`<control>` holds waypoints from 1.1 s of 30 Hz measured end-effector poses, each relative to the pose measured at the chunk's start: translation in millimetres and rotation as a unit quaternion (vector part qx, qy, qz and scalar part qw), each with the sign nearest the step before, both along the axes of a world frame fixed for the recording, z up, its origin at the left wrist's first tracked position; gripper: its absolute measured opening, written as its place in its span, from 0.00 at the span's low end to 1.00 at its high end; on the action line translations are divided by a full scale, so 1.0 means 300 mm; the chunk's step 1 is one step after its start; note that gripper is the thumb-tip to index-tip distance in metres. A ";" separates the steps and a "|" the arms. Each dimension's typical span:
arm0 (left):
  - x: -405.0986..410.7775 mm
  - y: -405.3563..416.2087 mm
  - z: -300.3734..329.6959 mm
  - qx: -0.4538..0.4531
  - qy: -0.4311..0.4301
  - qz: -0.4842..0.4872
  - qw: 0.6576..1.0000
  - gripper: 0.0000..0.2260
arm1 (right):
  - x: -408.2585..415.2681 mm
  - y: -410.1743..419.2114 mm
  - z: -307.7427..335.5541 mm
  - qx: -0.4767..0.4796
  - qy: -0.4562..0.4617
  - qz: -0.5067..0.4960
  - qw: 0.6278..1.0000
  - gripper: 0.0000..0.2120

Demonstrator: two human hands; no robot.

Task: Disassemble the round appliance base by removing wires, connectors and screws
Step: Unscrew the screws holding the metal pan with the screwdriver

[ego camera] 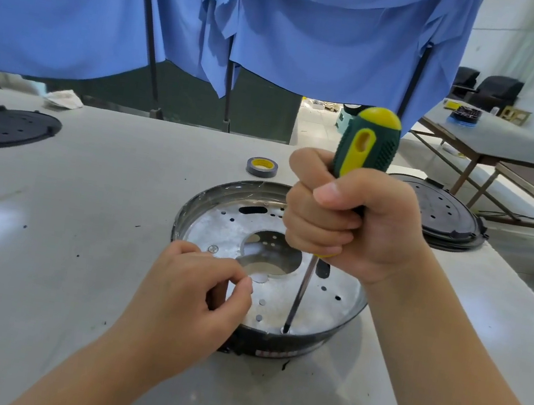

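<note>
Round appliance base (220, 226) sat open side up on the pale table (103, 195), near edge, approx centre of view. Black rim, silver perforated plate inside w/ large central cut-out.

R hand (342, 220) wrapped tight round the green/yellow handle of the screwdriver (365, 147), thumb laid across the front. Driver held nearly upright, top leaning slightly right. Shaft ran down and left; tip sat at a screw (285, 330) on the near part of the plate, just inside the rim.

L hand (189, 298) rested on the near-left rim of the base, fingers curled, thumb and forefinger tips close together. Cannot tell whether anything was pinched between them.

One more screw head (213, 248) visible on the left of the plate, just beyond L knuckles.

Elsewhere on table: grey tape roll (261, 167) w/ yellow core just beyond the base; black round covers at far left (6, 128) and at right (444, 215), well apart from the base. Blue cloth (284, 31) hung behind the table. Second table (517, 139) at far right.
</note>
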State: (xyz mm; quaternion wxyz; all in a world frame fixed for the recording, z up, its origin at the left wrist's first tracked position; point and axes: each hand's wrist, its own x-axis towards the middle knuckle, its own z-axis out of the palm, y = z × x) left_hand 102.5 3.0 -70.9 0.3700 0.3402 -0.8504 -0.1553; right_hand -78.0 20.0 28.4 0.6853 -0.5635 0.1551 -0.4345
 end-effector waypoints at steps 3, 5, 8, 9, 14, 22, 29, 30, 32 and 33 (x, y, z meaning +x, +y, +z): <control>-0.004 0.001 0.003 0.005 -0.008 0.008 1.000 0.15 | -0.007 -0.011 -0.003 -0.005 -0.017 0.089 0.996 0.21; -0.005 -0.001 0.006 0.008 -0.010 0.004 1.000 0.15 | -0.010 -0.017 -0.006 -0.005 -0.019 0.135 0.991 0.20; -0.008 -0.010 0.013 0.023 -0.023 -0.006 0.999 0.15 | -0.017 -0.019 -0.008 -0.001 -0.024 0.165 0.986 0.18; -0.009 -0.013 0.016 0.032 -0.029 -0.007 0.999 0.15 | -0.019 -0.020 -0.008 0.001 -0.025 0.169 0.985 0.18; -0.010 -0.026 0.067 0.084 -0.125 -0.018 0.988 0.12 | -0.011 -0.021 -0.006 0.005 -0.013 0.123 0.992 0.20; -0.085 -0.060 0.243 0.278 -0.268 -0.174 0.906 0.11 | -0.018 0.007 0.023 -0.104 0.308 -0.266 0.907 0.11; -0.127 -0.112 0.298 0.374 -0.168 -0.289 0.865 0.06 | -0.038 0.060 0.068 -0.184 0.458 -0.369 0.788 0.23; -0.129 -0.115 0.295 0.378 -0.167 -0.291 0.863 0.06 | -0.043 0.067 0.077 -0.191 0.459 -0.382 0.779 0.24; -0.131 -0.121 0.291 0.375 -0.171 -0.289 0.864 0.07 | -0.054 0.082 0.096 -0.208 0.452 -0.414 0.762 0.25; -0.132 -0.123 0.289 0.371 -0.172 -0.287 0.866 0.07 | -0.060 0.089 0.103 -0.218 0.447 -0.434 0.751 0.26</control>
